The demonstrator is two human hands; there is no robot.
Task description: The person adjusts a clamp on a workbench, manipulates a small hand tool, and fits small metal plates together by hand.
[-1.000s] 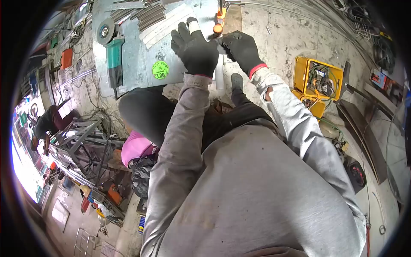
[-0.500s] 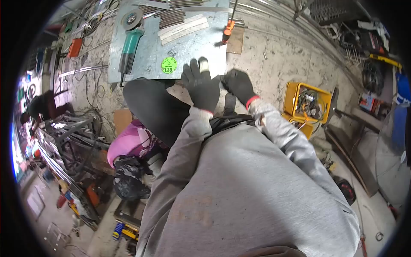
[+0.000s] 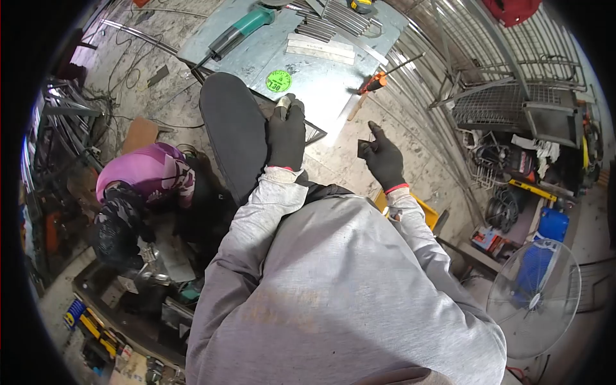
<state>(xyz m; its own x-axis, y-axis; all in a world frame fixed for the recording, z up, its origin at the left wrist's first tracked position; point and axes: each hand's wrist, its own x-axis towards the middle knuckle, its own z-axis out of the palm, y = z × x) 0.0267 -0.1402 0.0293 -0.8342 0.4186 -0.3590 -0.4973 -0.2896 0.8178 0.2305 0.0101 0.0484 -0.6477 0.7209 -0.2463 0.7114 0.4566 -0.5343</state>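
My left hand (image 3: 286, 136), in a dark glove with a pale patch at one finger, rests at the near edge of the metal-topped table (image 3: 250, 59), fingers stretched out. My right hand (image 3: 386, 162), also gloved, is off the table's right side, thumb and fingers closed on a small dark flat piece (image 3: 364, 148). Just ahead of my left hand is a round green sticker (image 3: 278, 81) marked 1.30. An orange-handled tool with a long rod (image 3: 375, 83) sits at the table's right edge.
A green angle grinder (image 3: 242, 31), metal rods (image 3: 316, 28) and pale flat strips (image 3: 321, 49) lie on the table. A co-worker in a purple shirt (image 3: 142, 172) bends low at left. At right are a wire rack (image 3: 487, 106) and a fan (image 3: 534, 300); a yellow box (image 3: 423, 208) is partly hidden by my sleeve.
The view has turned to the right. My right hand has moved away from my left, and the small dark piece now shows in it. My left hand has drawn back to the table's edge.
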